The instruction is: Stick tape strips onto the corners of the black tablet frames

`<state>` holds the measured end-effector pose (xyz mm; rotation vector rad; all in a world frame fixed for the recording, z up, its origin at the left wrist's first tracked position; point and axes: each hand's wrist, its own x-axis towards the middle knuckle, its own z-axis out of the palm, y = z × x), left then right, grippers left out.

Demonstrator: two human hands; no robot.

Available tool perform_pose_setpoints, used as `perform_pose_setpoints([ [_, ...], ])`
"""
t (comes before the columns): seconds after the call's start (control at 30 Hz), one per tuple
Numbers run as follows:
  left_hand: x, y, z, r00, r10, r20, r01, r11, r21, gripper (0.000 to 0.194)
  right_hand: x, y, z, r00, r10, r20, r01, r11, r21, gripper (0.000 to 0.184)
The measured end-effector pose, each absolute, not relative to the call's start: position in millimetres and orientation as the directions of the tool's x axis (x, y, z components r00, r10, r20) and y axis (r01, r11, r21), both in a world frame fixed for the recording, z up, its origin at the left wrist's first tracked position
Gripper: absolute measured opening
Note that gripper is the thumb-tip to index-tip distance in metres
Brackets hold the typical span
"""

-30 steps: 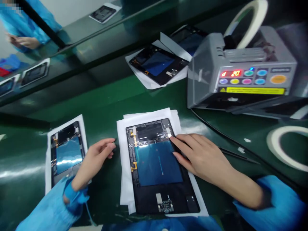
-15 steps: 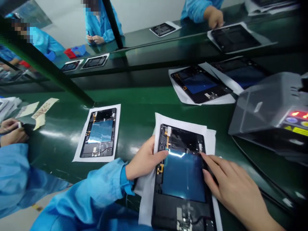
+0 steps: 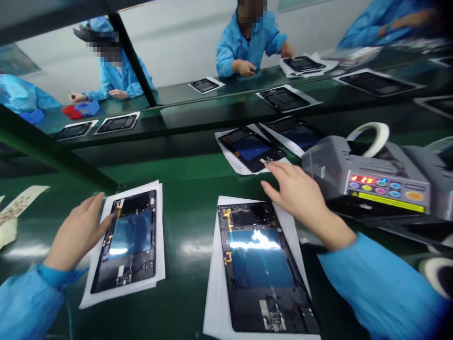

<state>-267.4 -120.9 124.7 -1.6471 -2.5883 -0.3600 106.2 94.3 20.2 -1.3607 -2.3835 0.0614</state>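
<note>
An opened tablet (image 3: pixel 262 269) with a blue panel lies on white paper right in front of me. My right hand (image 3: pixel 297 196) hovers past its far right corner with fingers stretched out, close to a third tablet (image 3: pixel 252 148) on paper farther back. My left hand (image 3: pixel 78 231) is open and rests on the left edge of the paper under a second opened tablet (image 3: pixel 129 238). Neither hand holds anything.
A grey tape dispenser (image 3: pixel 368 177) with lit buttons and a tape roll (image 3: pixel 371 134) stands at the right. A dark raised rail (image 3: pixel 226 111) carries more tablets. Several people in blue coats work behind it. Paper labels (image 3: pixel 16 208) lie far left.
My left hand left the middle tablet and moved left onto the second tablet's paper. My right hand lifted off the middle tablet and moved forward toward the far tablet.
</note>
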Motion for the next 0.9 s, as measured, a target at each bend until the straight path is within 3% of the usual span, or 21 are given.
perform_pose_setpoints([
  [0.03,-254,-109,126,-0.405,0.907,0.119,0.9,0.372,0.229,0.07,96,115,20,-0.337,0.919,0.207,0.878,0.386,-0.284,0.048],
  [0.1,-220,-74,124,-0.303,0.949,-0.083,0.78,0.297,0.551,0.069,82,154,15,-0.185,0.971,0.151,0.925,0.224,-0.306,0.055],
  [0.13,-203,-52,119,-0.222,0.96,-0.172,0.664,0.278,0.694,0.066,78,170,12,-0.115,0.986,0.123,0.939,0.148,-0.309,0.056],
  [0.2,-172,0,101,-0.154,0.93,-0.333,0.364,0.367,0.856,0.061,72,191,4,-0.014,0.997,0.077,0.953,0.036,-0.3,0.054],
  [0.3,-142,77,65,-0.198,0.9,-0.388,0.212,0.426,0.88,0.049,69,205,-6,0.031,0.999,0.041,0.962,-0.019,-0.273,0.05],
  [0.4,-130,129,35,-0.199,0.864,-0.463,0.052,0.481,0.875,0.04,67,209,-14,-0.026,0.999,0.029,0.966,0.032,-0.258,0.046],
  [0.53,-121,161,11,-0.175,0.842,-0.511,-0.099,0.501,0.86,0.027,62,219,-22,-0.092,0.996,0.0,0.962,0.089,-0.26,0.045],
  [0.7,-115,182,5,-0.284,0.842,-0.459,-0.163,0.429,0.888,0.018,48,216,-10,-0.154,0.988,-0.021,0.95,0.142,-0.277,0.045],
  [0.83,-112,138,32,-0.248,0.875,-0.415,-0.227,0.364,0.903,0.016,70,163,27,-0.333,0.943,-0.005,0.909,0.319,-0.269,0.049],
  [0.9,-107,86,48,-0.161,0.895,-0.416,-0.259,0.368,0.893,0.021,100,116,43,-0.545,0.834,0.084,0.806,0.549,-0.221,0.058],
])
